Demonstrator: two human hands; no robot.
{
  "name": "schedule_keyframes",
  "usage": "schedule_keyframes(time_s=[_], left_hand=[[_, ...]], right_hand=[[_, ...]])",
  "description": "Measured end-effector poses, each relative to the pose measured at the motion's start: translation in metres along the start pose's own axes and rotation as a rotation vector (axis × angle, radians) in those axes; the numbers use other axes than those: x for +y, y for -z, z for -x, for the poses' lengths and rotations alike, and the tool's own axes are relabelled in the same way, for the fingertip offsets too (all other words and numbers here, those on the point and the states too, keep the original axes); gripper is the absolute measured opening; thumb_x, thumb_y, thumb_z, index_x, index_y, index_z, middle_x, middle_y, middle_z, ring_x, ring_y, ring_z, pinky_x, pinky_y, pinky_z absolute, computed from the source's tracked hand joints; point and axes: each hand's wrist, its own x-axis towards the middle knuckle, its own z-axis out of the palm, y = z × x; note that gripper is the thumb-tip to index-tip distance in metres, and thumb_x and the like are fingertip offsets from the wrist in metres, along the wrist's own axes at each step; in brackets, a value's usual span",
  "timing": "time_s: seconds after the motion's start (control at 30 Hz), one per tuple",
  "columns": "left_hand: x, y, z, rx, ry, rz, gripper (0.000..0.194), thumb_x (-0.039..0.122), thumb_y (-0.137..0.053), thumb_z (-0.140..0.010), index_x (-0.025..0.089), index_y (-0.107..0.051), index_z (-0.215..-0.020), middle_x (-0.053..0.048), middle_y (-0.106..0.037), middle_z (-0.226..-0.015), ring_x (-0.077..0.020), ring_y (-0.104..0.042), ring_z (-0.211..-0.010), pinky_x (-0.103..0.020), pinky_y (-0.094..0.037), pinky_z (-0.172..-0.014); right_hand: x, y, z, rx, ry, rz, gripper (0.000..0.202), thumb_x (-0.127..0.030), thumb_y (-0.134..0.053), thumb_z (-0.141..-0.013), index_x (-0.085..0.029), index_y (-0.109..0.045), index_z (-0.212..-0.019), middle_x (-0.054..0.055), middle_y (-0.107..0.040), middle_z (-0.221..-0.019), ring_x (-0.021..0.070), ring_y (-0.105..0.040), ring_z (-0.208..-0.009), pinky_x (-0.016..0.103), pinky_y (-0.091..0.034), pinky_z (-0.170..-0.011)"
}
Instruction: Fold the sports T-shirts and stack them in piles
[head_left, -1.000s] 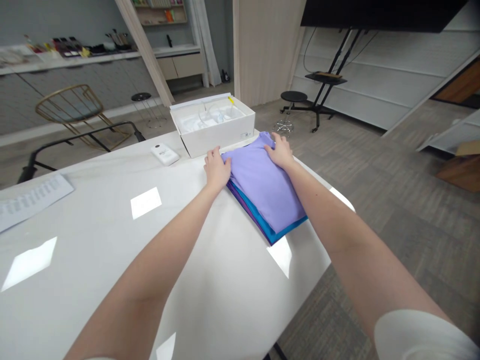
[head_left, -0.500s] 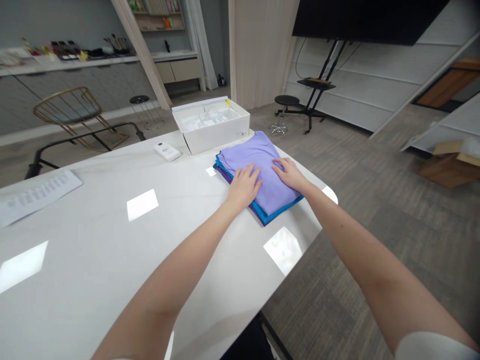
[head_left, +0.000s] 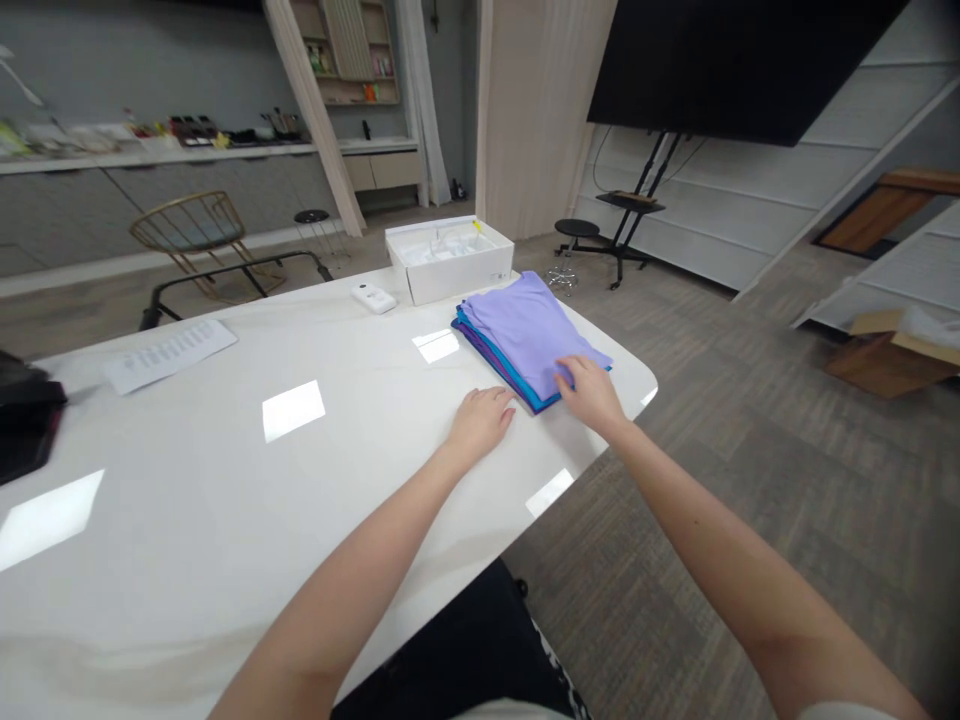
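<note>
A: How do the 2 hands stand?
B: The right hand (head_left: 591, 392) lies at the near edge of the folded clothes (head_left: 525, 325), with its fingers bent over the light purple top piece. I cannot tell if thumb and fingers are pinching the fabric. The left hand (head_left: 484, 422) has its fingers slightly apart and loosely curved. It is just beside the left side of the pile; whether it rests on the table (head_left: 360, 400) or is a little above, I cannot tell.

A: Where exactly is the pile?
B: It lies flat along the right edge of the table, before the rounded near right corner. I can count 3 colours: light purple on top, then a blue layer (head_left: 546, 402), and dark purple under it.

A: And what is around it?
B: Just behind the pile, at the far right corner, stands an open white box (head_left: 457, 277) with some clear plastic and 1 yellow item (head_left: 477, 226). Left of the box, near the far edge, there is a small white device (head_left: 373, 298). Farther left along this edge lies a printed paper (head_left: 172, 355).

A: Something dark is also there?
B: Yes, 1 black object (head_left: 26, 415) on the left part of the table, only partly visible.
</note>
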Motion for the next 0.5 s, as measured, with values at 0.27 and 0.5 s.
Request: schedule_keyframes(time_s=[0.27, 0.5], left_hand=[[-0.083, 0.07, 0.137, 0.076, 0.304, -0.118, 0.027, 0.025, -0.049, -0.102, 0.019, -0.071, -0.116, -0.008, -0.073, -0.118, -0.0231, -0.068, -0.109, -0.036, -0.052, -0.096], [-0.159, 0.121, 0.289, 0.151, 0.653, -0.202, 0.026, 0.022, -0.049, -0.101, 0.021, -0.072, -0.113, -0.006, -0.073, -0.119, -0.0222, -0.068, -0.107, -0.035, -0.051, -0.094]], right_hand=[[-0.191, -0.052, 0.016, -0.327, 0.228, -0.246, 0.02, -0.032, -0.057, -0.099, -0.024, -0.072, -0.109, 0.001, -0.077, -0.093, 0.0166, -0.067, -0.077, 0.028, -0.044, -0.074], [-0.342, -0.115, 0.02, -0.483, 0.502, -0.366, 0.019, -0.032, -0.056, -0.099, -0.025, -0.072, -0.107, 0.001, -0.076, -0.096, 0.0153, -0.065, -0.079, 0.026, -0.043, -0.074]])
